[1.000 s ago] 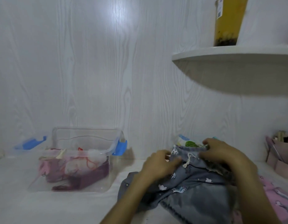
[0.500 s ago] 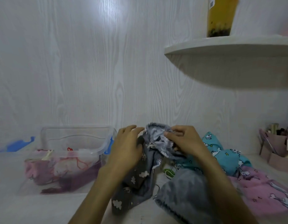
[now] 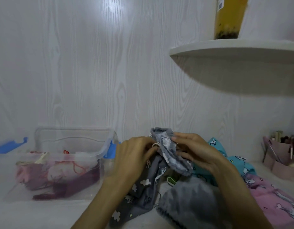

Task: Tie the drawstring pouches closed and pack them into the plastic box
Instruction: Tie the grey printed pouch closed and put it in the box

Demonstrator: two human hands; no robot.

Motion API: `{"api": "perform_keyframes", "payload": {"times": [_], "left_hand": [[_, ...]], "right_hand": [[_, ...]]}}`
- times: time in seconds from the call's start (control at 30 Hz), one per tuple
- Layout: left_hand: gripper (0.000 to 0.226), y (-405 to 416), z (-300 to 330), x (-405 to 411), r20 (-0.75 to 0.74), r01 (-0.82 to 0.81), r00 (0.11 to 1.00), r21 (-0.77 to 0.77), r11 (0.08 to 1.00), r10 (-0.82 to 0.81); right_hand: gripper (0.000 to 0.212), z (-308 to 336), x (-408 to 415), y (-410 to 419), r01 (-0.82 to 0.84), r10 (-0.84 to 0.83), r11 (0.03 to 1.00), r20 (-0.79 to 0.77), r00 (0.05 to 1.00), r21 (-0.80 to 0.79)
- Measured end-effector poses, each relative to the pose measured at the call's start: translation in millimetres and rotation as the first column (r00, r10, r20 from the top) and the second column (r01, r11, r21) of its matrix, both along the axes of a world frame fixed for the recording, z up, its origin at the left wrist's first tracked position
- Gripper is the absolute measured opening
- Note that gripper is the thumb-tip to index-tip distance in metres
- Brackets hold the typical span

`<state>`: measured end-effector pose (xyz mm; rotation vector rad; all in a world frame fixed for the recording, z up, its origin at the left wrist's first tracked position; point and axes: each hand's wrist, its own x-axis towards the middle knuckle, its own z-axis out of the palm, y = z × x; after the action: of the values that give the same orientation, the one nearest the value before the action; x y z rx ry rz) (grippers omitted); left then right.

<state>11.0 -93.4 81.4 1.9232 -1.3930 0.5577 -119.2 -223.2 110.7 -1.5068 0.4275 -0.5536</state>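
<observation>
Holding a grey pouch [image 3: 166, 156] up over the middle of the desk [image 3: 44, 214], both hands work at its top. The left hand [image 3: 134, 158] pinches the white string [image 3: 155, 145]. The right hand [image 3: 195, 152] grips the bunched top. A clear box [image 3: 72, 142] with pouches inside sits at the desk's left side. More pouches [image 3: 238, 164] lie at the right.

2 hands [image 3: 134, 160] [image 3: 195, 152], 1 plastic box [image 3: 73, 146], 1 shelf [image 3: 233, 52], 1 yellow cup [image 3: 228, 17].
</observation>
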Motion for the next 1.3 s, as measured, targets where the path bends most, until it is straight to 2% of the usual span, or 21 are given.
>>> {"api": "perform_keyframes", "payload": {"times": [0.07, 0.13, 0.2, 0.27, 0.33, 0.37, 0.43, 0.53, 0.57, 0.63, 0.7, 0.73, 0.8, 0.83, 0.87, 0.97, 1.03, 1.1, 1.2, 1.23, 1.3], "left_hand": [[0.018, 1, 3, 0, -0.011, 0.003, 1.0, -0.011, 1.0, -0.003], [0.015, 0, 2, 5, -0.121, 0.049, 0.991, -0.011, 0.999, -0.05], [0.013, -2, 0, 13, -0.298, 0.106, 0.948, -0.04, 0.994, -0.113], [0.013, -4, 0, 20, -0.499, 0.177, 0.841, -0.113, 0.978, -0.21], [0.014, -1, 2, 23, -0.614, 0.201, 0.752, -0.135, 0.97, -0.241], [0.015, 1, 4, 24, -0.616, 0.191, 0.757, -0.113, 0.975, -0.22], [0.016, 8, 10, 26, -0.532, 0.14, 0.834, -0.05, 0.989, -0.145], [0.015, 20, 26, 27, -0.369, 0.063, 0.925, -0.085, 0.994, -0.09], [0.013, 24, 30, 29, -0.316, 0.023, 0.947, -0.126, 0.992, -0.062], [0.012, 33, 33, 35, -0.204, -0.094, 0.978, -0.212, 0.973, 0.049], [0.013, 43, 31, 47, -0.117, -0.235, 0.971, -0.269, 0.934, 0.211], [0.013, 49, 31, 55, -0.104, -0.308, 0.951, -0.279, 0.909, 0.29], [0.011, 59, 33, 66, -0.115, -0.423, 0.906, -0.275, 0.864, 0.407], [0.011, 63, 33, 69, -0.121, -0.454, 0.891, -0.255, 0.854, 0.437], [0.011, 65, 34, 70, -0.124, -0.473, 0.881, -0.22, 0.853, 0.457], [0.011, 64, 31, 68, -0.131, -0.498, 0.861, -0.023, 0.867, 0.491], [0.027, 65, 34, 60, -0.133, -0.479, 0.854, 0.173, 0.861, 0.502], [0.046, 66, 41, 51, -0.17, -0.371, 0.891, 0.258, 0.892, 0.42], [0.04, 52, 49, 24, -0.288, -0.113, 0.947, 0.11, 0.988, 0.14], [0.039, 41, 47, 14, -0.333, -0.04, 0.941, 0.056, 0.998, 0.056], [0.049, 16, 34, -4, -0.426, 0.063, 0.903, 0.016, 0.998, -0.05]], "right_hand": [[0.034, 2, -2, -1, -0.118, 0.118, 0.993, -0.022, 0.993, -0.006], [0.049, 2, -3, 0, -0.199, 0.189, 0.975, -0.099, 0.977, -0.103], [0.049, -1, -2, 3, -0.156, 0.075, 0.906, -0.213, 0.974, -0.394], [0.034, -6, 4, 6, -0.05, -0.127, 0.747, -0.217, 0.968, -0.662], [0.032, -14, 10, 5, 0.081, -0.256, 0.663, -0.124, 0.959, -0.744], [0.029, -16, 12, 3, 0.139, -0.289, 0.644, -0.071, 0.955, -0.752], [0.018, -13, 5, -3, 0.196, -0.333, 0.637, -0.037, 0.942, -0.746], [0.027, 0, -20, -15, 0.088, -0.225, 0.762, -0.135, 0.965, -0.642], [0.028, 2, -26, -18, 0.075, -0.164, 0.83, -0.114, 0.98, -0.552], [0.03, 3, -38, -28, 0.14, -0.137, 0.952, 0.032, 0.99, -0.273], [0.035, 4, -49, -43, 0.293, -0.286, 0.955, 0.116, 0.951, -0.053], [0.036, 5, -55, -49, 0.412, -0.408, 0.91, 0.091, 0.908, -0.035], [0.034, 4, -66, -57, 0.632, -0.639, 0.762, -0.004, 0.769, -0.141], [0.034, 3, -70, -59, 0.685, -0.708, 0.692, -0.031, 0.706, -0.228], [0.035, 0, -70, -60, 0.687, -0.733, 0.653, -0.035, 0.68, -0.32], [0.038, -10, -65, -58, 0.555, -0.697, 0.64, -0.096, 0.711, -0.532], [0.038, -10, -60, -56, 0.485, -0.69, 0.625, -0.142, 0.71, -0.612], [0.039, -8, -56, -55, 0.446, -0.677, 0.622, -0.157, 0.719, -0.644], [0.039, -4, -54, -51, 0.344, -0.605, 0.659, -0.199, 0.771, -0.669], [0.039, -3, -54, -48, 0.288, -0.56, 0.677, -0.22, 0.799, -0.677], [0.037, 4, -55, -36, 0.17, -0.428, 0.727, -0.245, 0.87, -0.666]]}}
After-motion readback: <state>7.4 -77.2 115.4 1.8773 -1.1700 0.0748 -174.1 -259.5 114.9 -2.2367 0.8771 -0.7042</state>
